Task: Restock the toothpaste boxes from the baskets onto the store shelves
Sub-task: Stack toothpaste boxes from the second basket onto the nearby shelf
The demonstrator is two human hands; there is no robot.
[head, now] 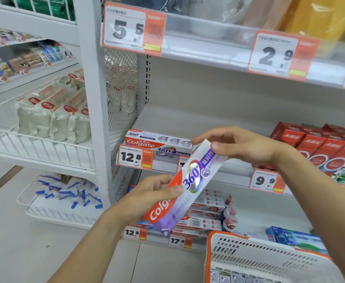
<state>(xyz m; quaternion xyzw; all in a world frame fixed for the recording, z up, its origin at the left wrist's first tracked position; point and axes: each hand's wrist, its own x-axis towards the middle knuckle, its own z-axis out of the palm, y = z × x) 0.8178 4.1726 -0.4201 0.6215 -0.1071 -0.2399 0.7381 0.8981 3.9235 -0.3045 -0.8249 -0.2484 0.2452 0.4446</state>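
Note:
I hold a white, red and purple Colgate 360 toothpaste box [190, 180] tilted in front of the shelves. My left hand [147, 199] grips its lower red end, thumb on the front face. My right hand [243, 146] pinches its upper end. Behind it, matching Colgate 360 boxes [157, 141] lie on the middle shelf [198, 117] at the far left, above a 12.8 price tag [135, 157]. A white basket with an orange rim [255, 256] stands at the bottom right, several boxes showing inside.
Red toothpaste boxes [318, 146] and green ones fill the middle shelf's right side. The lower shelf holds more boxes [204, 213] and blue packs [290, 235]. A white upright post [94, 99] and mesh panel separate the left bay with wire racks of bagged goods [53, 117].

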